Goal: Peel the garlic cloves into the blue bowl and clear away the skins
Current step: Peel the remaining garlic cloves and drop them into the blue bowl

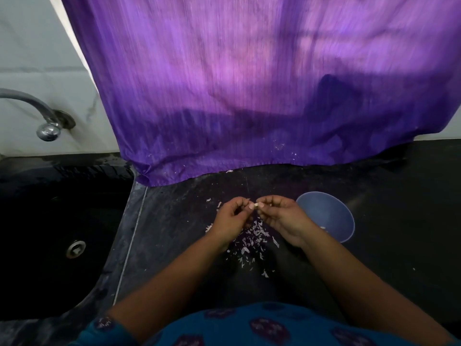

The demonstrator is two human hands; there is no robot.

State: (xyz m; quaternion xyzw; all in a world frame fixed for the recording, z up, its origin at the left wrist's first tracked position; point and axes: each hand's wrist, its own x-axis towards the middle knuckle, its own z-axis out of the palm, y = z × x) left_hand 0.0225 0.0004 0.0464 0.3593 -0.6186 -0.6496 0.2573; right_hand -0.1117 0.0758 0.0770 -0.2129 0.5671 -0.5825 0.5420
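While both hands are raised just above the dark countertop (374,258), a single garlic clove (255,205) is held between them; the left hand (230,216) has its fingers curled inward, with thumb and fingertips meeting at the clove's left end; the right hand (282,216) pinches the clove's right end between thumb and forefinger, its remaining fingers curled loosely behind. The clove shows as a small pale piece at the point where the two hands meet; whether skin is still on it cannot be told at this size.

The blue bowl (341,221) stands on the countertop just beside the right hand, on its outer side; the right wrist overlaps the bowl's near-left rim in the view; one small pale item lies inside the bowl near that rim, too small to identify with certainty.

Garlic skins (252,236) lie scattered on the countertop directly below and between the hands, in a loose patch of pale flakes that thins out toward the person; a few stray flakes lie to the left of the left hand and on the hem of the purple curtain (249,83).

The purple curtain hangs behind the work area, its lower edge resting on the countertop; a black sink (50,221) is set into the counter to the left, with a metal tap (45,121) mounted on the wall above it.
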